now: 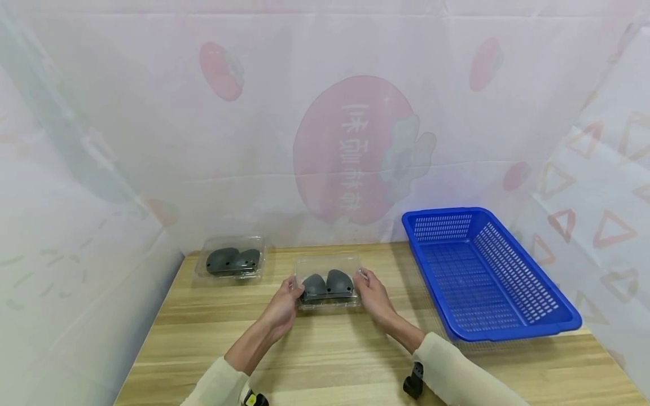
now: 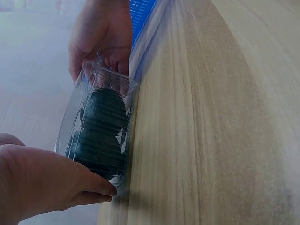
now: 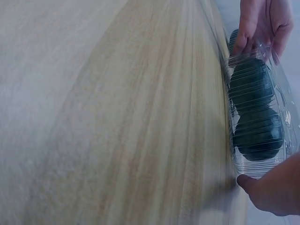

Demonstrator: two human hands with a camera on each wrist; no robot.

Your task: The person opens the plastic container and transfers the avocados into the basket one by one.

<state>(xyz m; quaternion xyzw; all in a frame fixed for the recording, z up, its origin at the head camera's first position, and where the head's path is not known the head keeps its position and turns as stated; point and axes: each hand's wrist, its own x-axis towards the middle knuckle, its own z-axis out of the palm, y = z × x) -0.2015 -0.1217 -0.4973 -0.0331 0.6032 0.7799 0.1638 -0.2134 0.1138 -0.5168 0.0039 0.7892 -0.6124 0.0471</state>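
Note:
A clear plastic clamshell box [image 1: 327, 305] with two dark grey-green rounded pieces [image 1: 339, 281] inside is held between both hands over the table's middle. My left hand [image 1: 282, 309] grips its left end, thumb on the near corner. At the opposite end my right hand [image 1: 374, 297] holds the box with curled fingers. In the left wrist view, the box [image 2: 70, 112] shows ridged walls, and a shadow lies on the wood beside it. Both dark pieces [image 3: 258, 133] show through the plastic in the right wrist view. Exactly what kind they are, I cannot tell.
A second clear box [image 1: 258, 243] with similar dark pieces [image 1: 222, 261] sits at the table's back left. To the right stands a blue perforated plastic basket [image 1: 440, 293]. White printed sheeting [image 1: 254, 169] closes off the back and sides of the wooden table [image 1: 325, 355].

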